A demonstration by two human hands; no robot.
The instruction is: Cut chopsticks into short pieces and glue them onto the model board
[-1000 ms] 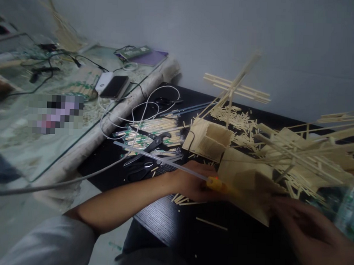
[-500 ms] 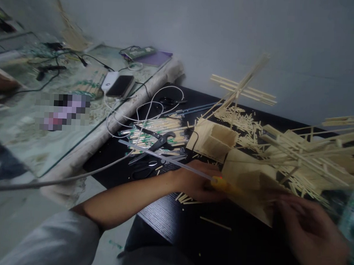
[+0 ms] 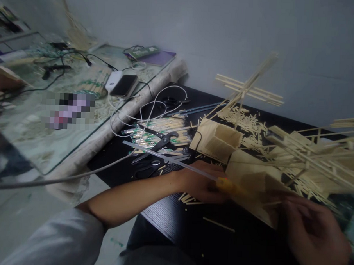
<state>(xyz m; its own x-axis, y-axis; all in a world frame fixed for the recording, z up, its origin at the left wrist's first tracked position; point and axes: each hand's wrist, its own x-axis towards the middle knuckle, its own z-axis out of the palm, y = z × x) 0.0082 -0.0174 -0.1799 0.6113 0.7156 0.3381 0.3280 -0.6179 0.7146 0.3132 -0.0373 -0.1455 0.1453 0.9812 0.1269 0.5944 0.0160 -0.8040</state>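
My left hand (image 3: pixel 202 184) is closed round a yellow hot glue gun (image 3: pixel 229 186), with a long translucent glue stick (image 3: pixel 170 158) jutting from its back end toward the left. The gun's front is blurred and dim. At the right, my right hand (image 3: pixel 316 232) has its fingers pinched on what looks like a thin wooden stick (image 3: pixel 273 203), beside a wooden panel structure (image 3: pixel 248 170) made of joined sticks. The hands are close together over that structure; the glue gun's tip cannot be made out.
Pliers (image 3: pixel 161 141) lie on wrapped stick bundles (image 3: pixel 136 134), with a white cable (image 3: pixel 120 161) looping past. A stick-built box with crossed blades (image 3: pixel 217 140), loose cut sticks (image 3: pixel 244 121) and another stick model (image 3: pixel 313 154) stand behind. On the left table are a phone (image 3: pixel 124 85) and another person's hand (image 3: pixel 6 84).
The whole view has shifted slightly, so things sit a little farther right. Both my hands keep nearly the same pose. The other person's hand shows more at the left edge.
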